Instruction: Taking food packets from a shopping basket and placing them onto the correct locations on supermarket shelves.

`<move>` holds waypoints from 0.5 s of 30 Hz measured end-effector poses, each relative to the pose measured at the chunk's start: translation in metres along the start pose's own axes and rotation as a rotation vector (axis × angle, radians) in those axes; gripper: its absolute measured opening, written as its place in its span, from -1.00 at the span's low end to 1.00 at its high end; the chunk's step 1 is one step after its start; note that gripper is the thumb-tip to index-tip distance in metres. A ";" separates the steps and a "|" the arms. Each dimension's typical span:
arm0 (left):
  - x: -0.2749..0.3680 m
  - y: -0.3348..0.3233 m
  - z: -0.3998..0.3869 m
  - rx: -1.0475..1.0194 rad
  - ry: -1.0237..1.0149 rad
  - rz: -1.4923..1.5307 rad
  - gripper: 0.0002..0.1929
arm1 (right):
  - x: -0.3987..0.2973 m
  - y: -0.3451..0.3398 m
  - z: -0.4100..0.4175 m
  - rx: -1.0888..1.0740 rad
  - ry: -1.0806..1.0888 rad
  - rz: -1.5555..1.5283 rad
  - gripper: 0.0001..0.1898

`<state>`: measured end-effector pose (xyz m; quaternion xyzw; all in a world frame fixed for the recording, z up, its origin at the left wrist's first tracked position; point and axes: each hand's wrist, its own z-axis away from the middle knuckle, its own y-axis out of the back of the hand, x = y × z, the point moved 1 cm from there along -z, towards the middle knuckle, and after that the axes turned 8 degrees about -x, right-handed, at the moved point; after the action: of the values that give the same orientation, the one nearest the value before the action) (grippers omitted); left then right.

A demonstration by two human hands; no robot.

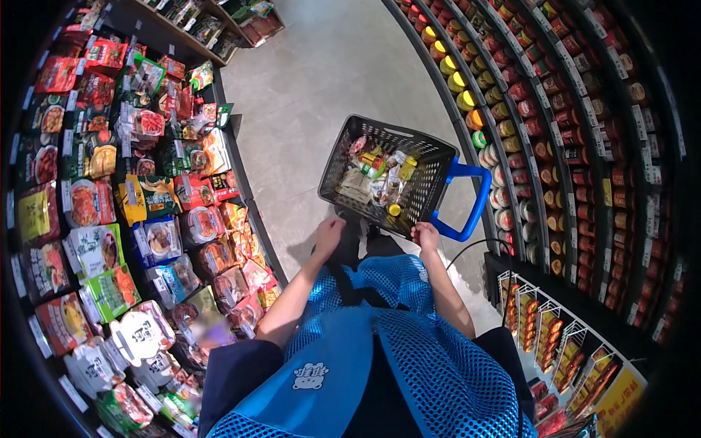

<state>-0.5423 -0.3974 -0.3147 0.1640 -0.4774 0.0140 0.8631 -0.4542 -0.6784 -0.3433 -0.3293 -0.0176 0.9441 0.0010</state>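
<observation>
Before me is a black plastic shopping basket (435,164) with perforated walls and a blue handle (482,202) swung out to the right. Inside lie several packaged groceries, among them a yellow-capped bottle (394,209), a yellow-labelled container (408,168) and a pale packet (355,186). My left hand (329,234) hangs just off the basket's near left side, fingers curled, with nothing visible in it. At the near right corner, my right hand (425,236) overlaps the rim with bent fingers; whether it grips the rim cannot be made out.
Packaged foods (156,241) fill a sloped display on the left. Curved shelves of jars (509,128) line the right, above a white wire rack (547,328) of hanging goods. Grey floor (328,71) runs ahead between them, past a wooden display (241,27). A black cable (465,246) loops at my right.
</observation>
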 end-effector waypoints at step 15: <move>-0.076 -0.109 -0.192 -0.256 0.370 -0.286 -0.69 | 0.065 -0.031 -0.081 -0.025 0.173 0.173 -0.85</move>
<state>-0.4066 -0.4339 -0.5007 0.1139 -0.2812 -0.1392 0.9426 -0.4546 -0.6442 -0.4461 -0.4097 -0.0008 0.9084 -0.0833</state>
